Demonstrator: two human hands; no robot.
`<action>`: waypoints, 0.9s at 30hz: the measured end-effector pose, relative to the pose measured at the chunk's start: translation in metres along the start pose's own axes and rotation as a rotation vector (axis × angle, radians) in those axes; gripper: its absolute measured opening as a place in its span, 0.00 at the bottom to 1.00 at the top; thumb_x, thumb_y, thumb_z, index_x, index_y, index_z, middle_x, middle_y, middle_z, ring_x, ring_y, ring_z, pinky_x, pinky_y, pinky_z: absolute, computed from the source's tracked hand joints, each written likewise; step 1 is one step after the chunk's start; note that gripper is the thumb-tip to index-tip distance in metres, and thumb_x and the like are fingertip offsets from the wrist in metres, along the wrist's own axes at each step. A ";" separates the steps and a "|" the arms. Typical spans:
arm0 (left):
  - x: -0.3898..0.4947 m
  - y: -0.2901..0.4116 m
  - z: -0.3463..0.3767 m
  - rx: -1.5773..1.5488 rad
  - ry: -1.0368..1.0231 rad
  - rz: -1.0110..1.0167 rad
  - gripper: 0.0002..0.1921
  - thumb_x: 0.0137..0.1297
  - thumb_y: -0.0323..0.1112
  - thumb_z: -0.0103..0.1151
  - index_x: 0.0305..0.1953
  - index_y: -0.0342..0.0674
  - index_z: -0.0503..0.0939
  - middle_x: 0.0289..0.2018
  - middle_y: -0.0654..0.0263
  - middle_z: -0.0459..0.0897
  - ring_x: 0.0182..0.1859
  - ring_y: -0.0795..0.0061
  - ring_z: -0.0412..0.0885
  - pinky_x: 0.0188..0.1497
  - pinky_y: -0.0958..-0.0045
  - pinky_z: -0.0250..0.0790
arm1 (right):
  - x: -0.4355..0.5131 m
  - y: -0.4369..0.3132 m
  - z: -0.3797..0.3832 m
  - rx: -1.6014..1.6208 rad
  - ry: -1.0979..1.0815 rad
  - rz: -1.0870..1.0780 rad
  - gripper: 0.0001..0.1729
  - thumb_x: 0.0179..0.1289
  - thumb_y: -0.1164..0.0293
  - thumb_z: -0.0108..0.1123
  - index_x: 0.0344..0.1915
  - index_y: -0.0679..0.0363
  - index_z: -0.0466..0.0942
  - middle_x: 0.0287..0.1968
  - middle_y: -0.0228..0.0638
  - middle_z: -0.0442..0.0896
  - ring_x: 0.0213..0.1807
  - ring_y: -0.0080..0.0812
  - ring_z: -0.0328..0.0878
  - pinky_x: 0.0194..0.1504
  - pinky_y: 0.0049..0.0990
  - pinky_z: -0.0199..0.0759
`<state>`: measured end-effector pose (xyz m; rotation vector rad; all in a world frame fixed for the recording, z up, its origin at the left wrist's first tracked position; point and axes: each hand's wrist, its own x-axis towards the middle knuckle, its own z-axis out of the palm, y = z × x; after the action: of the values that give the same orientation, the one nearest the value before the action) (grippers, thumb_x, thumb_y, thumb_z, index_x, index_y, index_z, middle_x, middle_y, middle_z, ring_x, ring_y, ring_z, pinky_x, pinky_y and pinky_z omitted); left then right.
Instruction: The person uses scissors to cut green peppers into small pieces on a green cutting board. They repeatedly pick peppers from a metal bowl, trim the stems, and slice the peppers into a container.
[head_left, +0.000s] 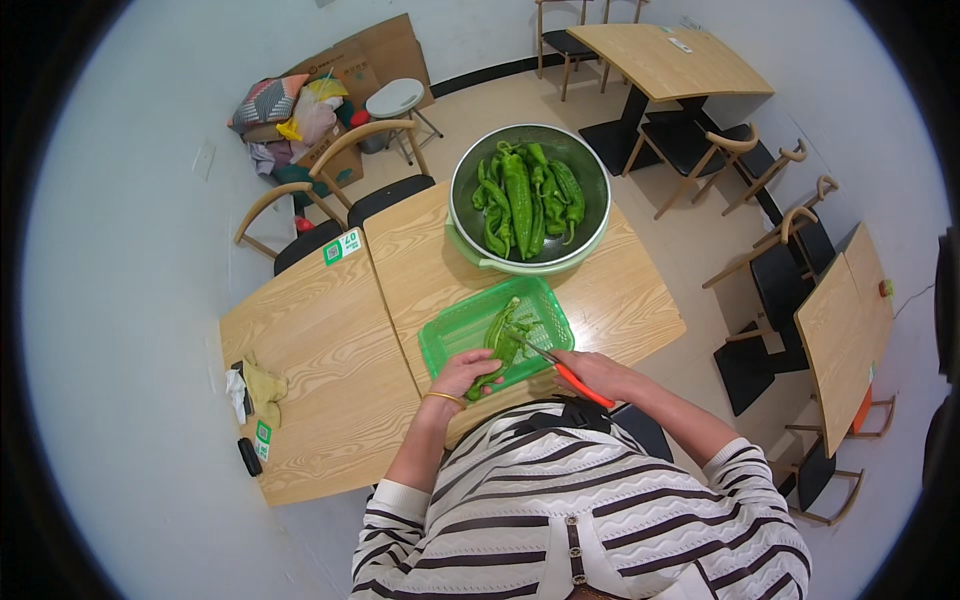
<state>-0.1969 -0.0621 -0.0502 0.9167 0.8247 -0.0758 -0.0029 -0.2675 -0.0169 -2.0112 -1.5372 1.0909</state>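
Observation:
My left hand (466, 373) grips a long green pepper (504, 351) over the near side of a green plastic basket (437, 346). In my right hand (592, 373) is a pair of scissors (574, 382) with orange-red handles, its blades pointing left at the pepper's upper end. Whether the blades touch the pepper I cannot tell. Another green pepper (500, 319) and several green stem pieces (529, 324) lie in the basket. Beyond it, a metal colander (459, 217) full of whole green peppers (517, 195) sits in a light green basin (480, 262).
Under the baskets is a wooden table (630, 300), joined to a second tabletop (322, 360). A yellowish cloth (264, 390) and a black case (250, 457) lie at the left edge. Chairs (375, 187) stand at the far left side; a folding stool (395, 99) is behind them.

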 end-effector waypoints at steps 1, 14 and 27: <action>0.000 0.000 0.000 0.000 0.007 0.004 0.21 0.62 0.29 0.65 0.55 0.29 0.73 0.40 0.61 0.84 0.35 0.71 0.85 0.26 0.78 0.71 | 0.000 -0.003 -0.002 0.004 -0.005 -0.004 0.25 0.69 0.59 0.55 0.58 0.63 0.66 0.42 0.57 0.81 0.45 0.59 0.78 0.46 0.47 0.72; 0.001 0.004 -0.002 0.027 0.015 -0.007 0.19 0.62 0.30 0.65 0.53 0.31 0.75 0.39 0.63 0.83 0.35 0.73 0.84 0.24 0.78 0.65 | 0.002 0.011 0.004 -0.096 -0.014 0.034 0.19 0.69 0.58 0.55 0.48 0.61 0.69 0.29 0.56 0.81 0.36 0.59 0.80 0.38 0.49 0.71; 0.000 0.005 0.005 0.019 0.032 0.045 0.21 0.62 0.31 0.66 0.55 0.32 0.74 0.40 0.63 0.84 0.35 0.73 0.84 0.25 0.78 0.67 | 0.001 -0.004 -0.005 0.039 -0.025 0.016 0.24 0.69 0.67 0.51 0.62 0.62 0.64 0.48 0.58 0.79 0.50 0.58 0.78 0.50 0.46 0.71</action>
<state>-0.1919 -0.0622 -0.0454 0.9563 0.8335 -0.0304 -0.0019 -0.2647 -0.0110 -1.9947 -1.5033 1.1471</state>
